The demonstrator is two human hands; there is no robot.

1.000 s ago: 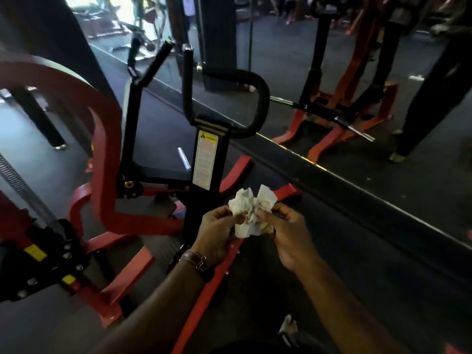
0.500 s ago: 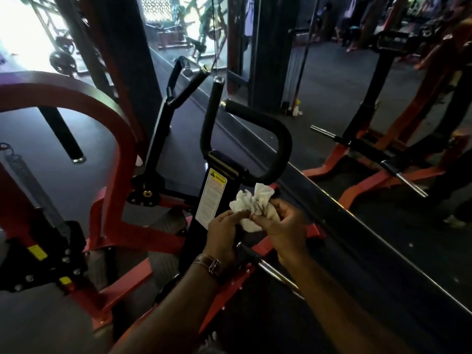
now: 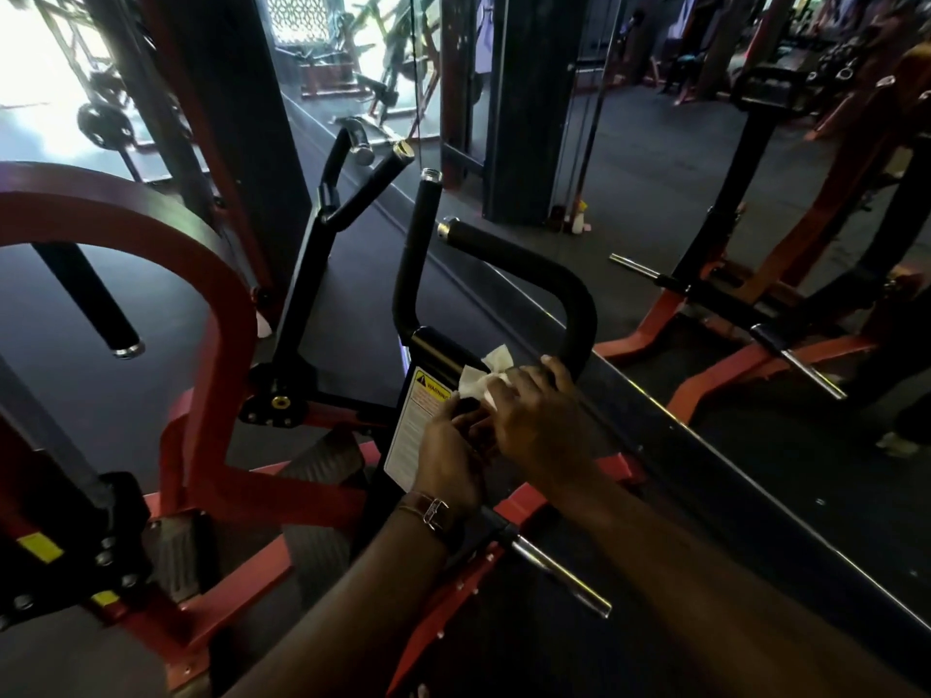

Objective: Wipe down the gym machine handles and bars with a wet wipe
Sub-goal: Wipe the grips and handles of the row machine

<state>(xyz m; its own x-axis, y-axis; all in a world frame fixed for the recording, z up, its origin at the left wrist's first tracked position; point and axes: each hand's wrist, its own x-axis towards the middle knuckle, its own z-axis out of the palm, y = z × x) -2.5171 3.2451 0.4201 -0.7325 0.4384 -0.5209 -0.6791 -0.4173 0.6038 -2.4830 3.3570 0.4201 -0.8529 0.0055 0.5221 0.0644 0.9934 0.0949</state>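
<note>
While both hands meet at base of curved black foam-padded handle [image 3: 569, 289], right hand [image 3: 534, 420] presses crumpled white wet wipe [image 3: 478, 380] there, fingers curled over it; left hand [image 3: 443, 455] pinches its lower edge. Wipe limp, damp, tearable: bunch it, wrap round bar.

Two hands are seen, the left hand [image 3: 446, 458] and the right hand [image 3: 536, 425], and one white wipe [image 3: 481, 377]. One warning label [image 3: 418, 430] and one wristwatch [image 3: 437, 513] are counted.
</note>
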